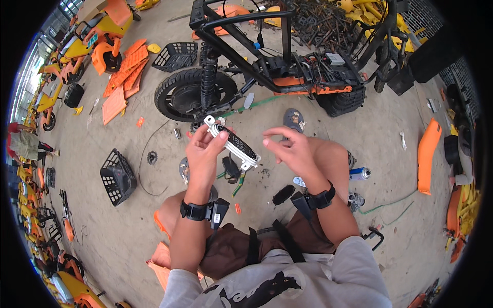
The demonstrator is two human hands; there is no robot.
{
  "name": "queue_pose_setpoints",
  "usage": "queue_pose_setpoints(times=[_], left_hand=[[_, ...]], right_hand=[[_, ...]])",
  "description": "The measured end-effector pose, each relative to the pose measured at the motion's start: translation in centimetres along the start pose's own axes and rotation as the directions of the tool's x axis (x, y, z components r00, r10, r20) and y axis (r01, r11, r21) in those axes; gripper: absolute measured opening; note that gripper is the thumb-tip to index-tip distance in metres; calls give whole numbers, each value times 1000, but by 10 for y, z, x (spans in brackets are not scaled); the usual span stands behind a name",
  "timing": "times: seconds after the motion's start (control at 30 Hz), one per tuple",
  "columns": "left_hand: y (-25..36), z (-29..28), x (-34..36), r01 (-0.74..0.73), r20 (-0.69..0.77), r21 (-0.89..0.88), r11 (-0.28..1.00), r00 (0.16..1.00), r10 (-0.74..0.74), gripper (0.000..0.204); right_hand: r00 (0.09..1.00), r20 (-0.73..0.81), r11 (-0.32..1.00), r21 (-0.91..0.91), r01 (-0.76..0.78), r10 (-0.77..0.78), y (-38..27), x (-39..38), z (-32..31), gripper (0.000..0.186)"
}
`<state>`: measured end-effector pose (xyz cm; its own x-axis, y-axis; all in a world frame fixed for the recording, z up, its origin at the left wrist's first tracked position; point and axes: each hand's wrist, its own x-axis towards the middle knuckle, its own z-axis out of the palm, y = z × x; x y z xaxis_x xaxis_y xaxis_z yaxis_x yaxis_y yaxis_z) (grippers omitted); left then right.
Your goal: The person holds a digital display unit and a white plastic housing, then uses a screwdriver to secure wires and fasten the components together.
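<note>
My left hand [204,151] holds a long silver-and-white part [239,146] with a dark perforated-looking middle and mounting tabs, tilted down to the right, its thumb resting on the upper end. My right hand [287,149] is just right of the part's lower end, not touching it, fingers loosely bent and apart. A dark component [230,167] lies on the floor below the part, beside short green strips. A black pad [283,194] and a blue-and-silver spray can [359,173] are near my legs.
A bare black scooter frame [241,61] with wheels stands ahead. Black baskets [117,177] and orange panels [429,154] lie around on the concrete floor [97,231]. Yellow-orange scooters [87,38] line the left side, where another person [28,143] stands. Scattered metal parts [334,28] are heaped behind the frame.
</note>
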<state>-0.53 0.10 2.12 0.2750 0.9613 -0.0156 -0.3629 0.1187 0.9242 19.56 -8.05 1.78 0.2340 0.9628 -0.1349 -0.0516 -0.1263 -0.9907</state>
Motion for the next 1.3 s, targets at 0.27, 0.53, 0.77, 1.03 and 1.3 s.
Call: queue_pose_setpoints(times=[0.27,0.53,0.77,1.03,1.3], left_hand=[[1,2,-4,130,-31,79,988,991,-128,31],[1,2,-3,143,-50,136,980,989,-137,33],[2,3,-4,152,-47,131,980,988,-147,35],[3,4,-4,185,-77,176,967,982,-174,35],[6,6,-5,211,-63,143,967,977,-204,34]], right_hand=[[925,362,984,-84,155,-114,-2,-5,13,41],[939,345,999,-49,10,8,0,-6,17,38],[938,347,999,11,-34,28,10,-3,19,37],[914,384,987,29,-155,132,7,-1,18,35],[924,354,983,52,-176,146,15,0,18,30]])
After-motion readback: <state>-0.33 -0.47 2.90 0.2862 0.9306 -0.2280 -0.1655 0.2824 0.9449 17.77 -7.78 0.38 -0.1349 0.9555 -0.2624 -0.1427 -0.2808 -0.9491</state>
